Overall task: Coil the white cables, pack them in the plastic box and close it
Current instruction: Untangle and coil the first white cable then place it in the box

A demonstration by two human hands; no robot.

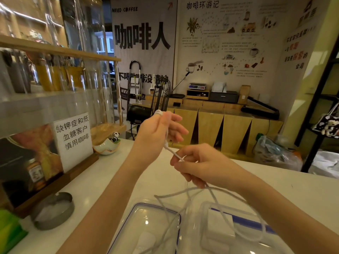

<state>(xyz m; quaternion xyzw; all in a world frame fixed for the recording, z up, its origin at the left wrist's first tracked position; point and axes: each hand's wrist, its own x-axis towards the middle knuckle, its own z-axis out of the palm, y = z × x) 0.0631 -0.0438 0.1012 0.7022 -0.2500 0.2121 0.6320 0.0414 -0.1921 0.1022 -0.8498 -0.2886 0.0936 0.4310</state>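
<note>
A white cable [173,153] runs taut between my two hands above the white counter [102,176]. My left hand [161,131] is raised, and turns of the cable are wound round its fingertips. My right hand [198,164] pinches the cable a little lower; from it the loose length hangs in blurred loops [216,198]. Below the loops lie the clear lid with a blue rim [139,208] at the left and the clear plastic box [205,217] at the right, with white things inside that I cannot make out.
A round metal ashtray [53,210] sits at the front left of the counter. Behind it stand a wooden-based sign [73,140] and a small panda ornament dish [108,145]. A green object [9,230] is at the left edge.
</note>
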